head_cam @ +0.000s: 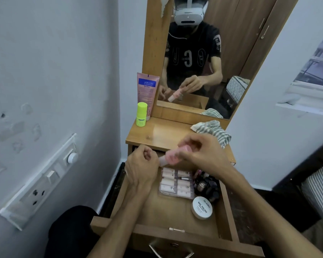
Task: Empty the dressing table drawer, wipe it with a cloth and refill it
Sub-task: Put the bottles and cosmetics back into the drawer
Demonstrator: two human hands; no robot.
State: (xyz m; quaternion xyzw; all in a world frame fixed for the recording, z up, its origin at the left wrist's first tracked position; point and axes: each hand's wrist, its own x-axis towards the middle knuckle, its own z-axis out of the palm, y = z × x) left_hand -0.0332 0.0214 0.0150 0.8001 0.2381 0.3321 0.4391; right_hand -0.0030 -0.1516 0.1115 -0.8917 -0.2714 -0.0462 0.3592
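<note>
My right hand [203,155] has its fingers curled round a pink bottle [171,157], holding it over the back of the open drawer [175,211], just under the edge of the tabletop [164,133]. I hold it tilted, pale cap end toward my left hand [142,164], which hovers beside that end with fingers curled in a loose fist — it touches nothing that I can make out, though the blur there leaves some doubt. I judge the bottle is on its way out and up to the top, since that is where emptied things are gathering.

Two items stand there already: a pink tube [147,90] propped against the mirror [203,62] frame, and a yellow-green bottle [142,114] in front of it. They sit far left and back, I'd say to leave room for the rest. The striped cloth [211,131] lies bunched at the right rear of the top — ready for wiping, untouched.

The drawer is far from empty. In its middle lies a clear case [175,183] holding two rows of small pale tubes. Right of it, against the side wall, is a huddle of small dark bottles [207,185], too blurred to count. Nearer me sits a round white tin [202,207] marked nail polish, lying flat. The left half of the drawer floor is bare wood.
</note>
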